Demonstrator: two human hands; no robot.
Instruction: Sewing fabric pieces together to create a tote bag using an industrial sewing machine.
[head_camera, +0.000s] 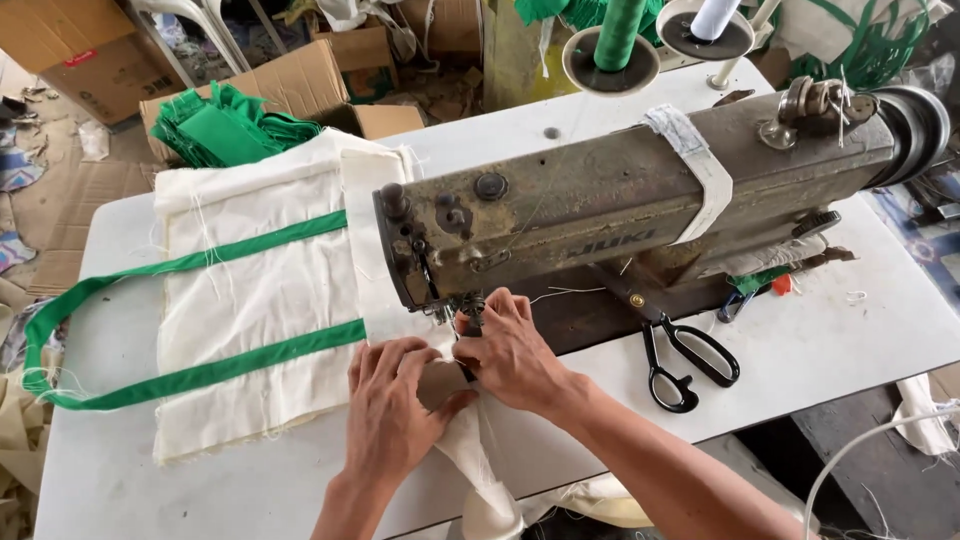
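Both hands work at the needle end of an old sewing machine (640, 200). The left hand (392, 400) lies flat, fingers together, pressing the cream cloth (250, 300) onto the surface (820, 350); it grips nothing. The right hand (510, 355), touching the left at the thumb, has its fingertips pinched on the cloth edge right under the presser foot. The cloth spreads away to the left of the left hand, and a loose end hangs off the near edge below both wrists. Two green straps (200, 375) already lie along the panel and loop out beyond its far left side, so they look attached; the part under the needle seems to be what is left to stitch. Black scissors (685, 360) lie just right of the right hand, untouched. A green thread cone (618, 35) stands behind the machine, and folded green fabric (225, 125) sits well beyond the left hand.
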